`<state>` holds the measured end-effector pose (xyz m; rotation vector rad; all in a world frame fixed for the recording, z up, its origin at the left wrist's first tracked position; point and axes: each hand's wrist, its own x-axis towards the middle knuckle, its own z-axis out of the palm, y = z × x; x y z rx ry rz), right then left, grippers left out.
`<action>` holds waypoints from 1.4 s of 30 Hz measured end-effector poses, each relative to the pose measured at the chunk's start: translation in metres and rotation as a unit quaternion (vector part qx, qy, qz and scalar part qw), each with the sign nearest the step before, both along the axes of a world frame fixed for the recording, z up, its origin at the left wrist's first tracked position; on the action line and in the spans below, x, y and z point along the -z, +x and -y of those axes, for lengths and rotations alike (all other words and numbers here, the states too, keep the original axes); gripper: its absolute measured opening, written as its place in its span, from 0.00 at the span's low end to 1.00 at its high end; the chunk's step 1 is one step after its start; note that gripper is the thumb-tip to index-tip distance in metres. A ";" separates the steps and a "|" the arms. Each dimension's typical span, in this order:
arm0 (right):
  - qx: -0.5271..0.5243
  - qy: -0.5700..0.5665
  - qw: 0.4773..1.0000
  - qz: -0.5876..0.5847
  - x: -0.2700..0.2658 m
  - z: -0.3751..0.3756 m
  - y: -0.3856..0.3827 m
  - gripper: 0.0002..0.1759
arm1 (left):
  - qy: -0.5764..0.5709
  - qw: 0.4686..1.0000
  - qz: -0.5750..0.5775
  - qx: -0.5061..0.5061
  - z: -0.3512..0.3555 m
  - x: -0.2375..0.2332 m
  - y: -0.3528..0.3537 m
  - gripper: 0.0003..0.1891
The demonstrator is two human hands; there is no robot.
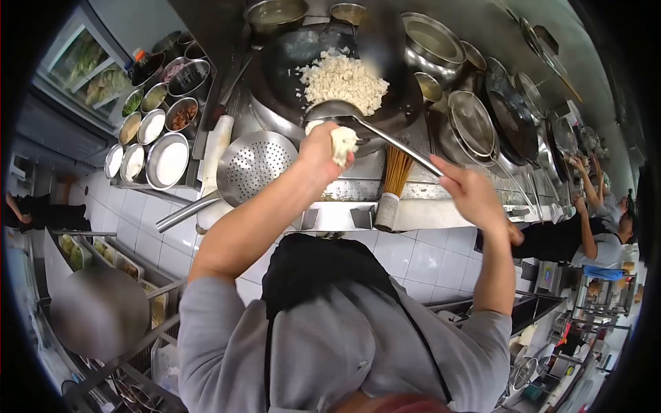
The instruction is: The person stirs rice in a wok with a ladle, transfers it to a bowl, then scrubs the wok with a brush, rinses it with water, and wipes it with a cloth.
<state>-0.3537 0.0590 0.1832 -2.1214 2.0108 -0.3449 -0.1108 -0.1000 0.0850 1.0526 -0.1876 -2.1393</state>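
Observation:
A black wok (275,65) sits on the stove in front of me, with a mound of white rice (344,81) on its far side. My left hand (318,153) is closed around a bunched whitish cloth (343,145) at the wok's near rim. Closed on the long metal handle of a ladle (396,143), my right hand (475,196) is out to the right. The ladle's bowl lies over the near edge of the wok, close to the rice and just beyond my left hand.
A perforated strainer (256,165) lies at the left, and a bamboo brush (396,179) stands near the stove's front edge. Ingredient bowls (171,162) fill the left rack. Metal pots (432,43) and wire strainers (471,124) line the right. Co-workers (585,230) stand farther right.

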 end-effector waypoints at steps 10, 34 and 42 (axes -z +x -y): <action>0.128 -0.076 0.984 -0.093 0.068 0.101 0.034 0.23 | -0.053 0.998 0.037 0.007 -0.061 0.026 0.008 0.07; 0.090 -0.002 0.989 -0.116 0.113 0.155 0.058 0.25 | -0.072 0.992 0.087 0.049 0.070 0.083 -0.007 0.09; 0.148 0.006 0.988 -0.044 0.126 0.084 -0.020 0.25 | -0.048 0.997 0.032 0.047 0.060 0.079 -0.012 0.11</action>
